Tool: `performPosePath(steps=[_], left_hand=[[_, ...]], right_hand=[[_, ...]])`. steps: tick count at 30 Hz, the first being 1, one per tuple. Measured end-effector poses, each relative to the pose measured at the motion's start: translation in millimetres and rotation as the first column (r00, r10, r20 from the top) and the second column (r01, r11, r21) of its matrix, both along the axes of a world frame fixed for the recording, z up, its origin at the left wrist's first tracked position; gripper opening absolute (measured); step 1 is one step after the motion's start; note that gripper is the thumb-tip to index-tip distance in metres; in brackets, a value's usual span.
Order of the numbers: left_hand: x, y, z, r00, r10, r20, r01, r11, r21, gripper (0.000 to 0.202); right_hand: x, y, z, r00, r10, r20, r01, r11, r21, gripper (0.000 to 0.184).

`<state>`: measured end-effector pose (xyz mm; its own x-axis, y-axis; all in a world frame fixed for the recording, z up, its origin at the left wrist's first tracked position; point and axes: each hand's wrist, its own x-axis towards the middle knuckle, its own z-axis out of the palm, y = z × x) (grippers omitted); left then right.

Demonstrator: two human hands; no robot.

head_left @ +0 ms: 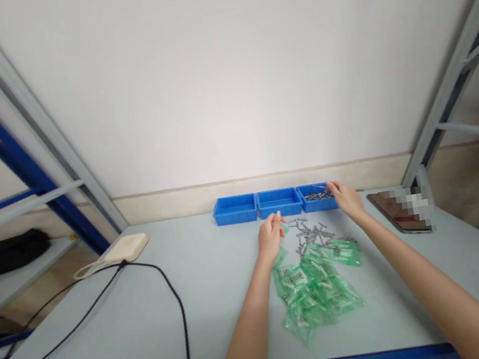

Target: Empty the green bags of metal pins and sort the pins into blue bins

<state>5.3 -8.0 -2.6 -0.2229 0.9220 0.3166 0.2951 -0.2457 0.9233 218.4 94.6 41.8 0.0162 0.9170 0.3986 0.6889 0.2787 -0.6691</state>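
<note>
My left hand (270, 238) is closed above the table, with a small green piece of plastic bag showing at its fingertips. My right hand (345, 198) reaches over the right blue bin (321, 205), its fingers pinched on a thin metal screw (319, 186). Small metal screws (318, 196) lie inside that bin. Between the hands, loose long screws (313, 233) are scattered on the table. Nearer to me is a heap of green plastic bags (317, 294) with metal and white pieces inside.
Two more blue bins, the left one (237, 218) and the middle one (281, 211), stand in the same row by the wall. A tablet (400, 212) lies at the right. On the left are a white box (127, 248) and a looped black cable (181, 308).
</note>
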Motion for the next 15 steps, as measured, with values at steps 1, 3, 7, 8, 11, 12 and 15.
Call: performPosePath(steps=[1, 3, 7, 8, 11, 12, 15], left_hand=[[-1.6, 0.9, 0.0, 1.0, 0.002, 0.007, -0.002, 1.0, -0.003, 0.047], [-3.2, 2.6, 0.2, 0.999, -0.008, 0.041, 0.009, 1.0, -0.012, 0.047], [-2.9, 6.2, 0.7, 0.986, -0.024, 0.165, 0.028, 0.999, -0.019, 0.048], [-2.8, 6.7, 0.7, 0.984, -0.022, 0.178, 0.026, 1.0, -0.018, 0.048], [-3.1, 6.8, 0.0, 0.985, -0.018, 0.171, 0.021, 1.0, -0.013, 0.049], [-3.2, 6.6, -0.3, 0.986, -0.019, 0.167, 0.021, 1.0, -0.011, 0.049], [-3.1, 5.9, -1.2, 0.987, -0.023, 0.162, 0.025, 1.0, -0.006, 0.049]], right_hand=[[6.6, 4.4, 5.5, 0.991, -0.086, 0.105, 0.086, 0.996, -0.001, 0.047], [14.8, 3.8, 10.6, 0.959, -0.152, 0.238, 0.151, 0.988, 0.021, 0.041], [6.5, -26.9, -2.4, 0.885, 0.35, 0.308, -0.351, 0.935, -0.054, 0.027], [1.0, -37.2, -8.3, 0.806, 0.503, 0.313, -0.497, 0.861, -0.105, 0.023], [-15.9, -62.5, -24.2, 0.656, 0.675, 0.336, -0.656, 0.731, -0.188, 0.015], [-20.5, -67.6, -28.1, 0.649, 0.674, 0.354, -0.656, 0.731, -0.187, 0.013], [-29.1, -73.1, -35.1, 0.654, 0.637, 0.408, -0.642, 0.753, -0.146, 0.013]])
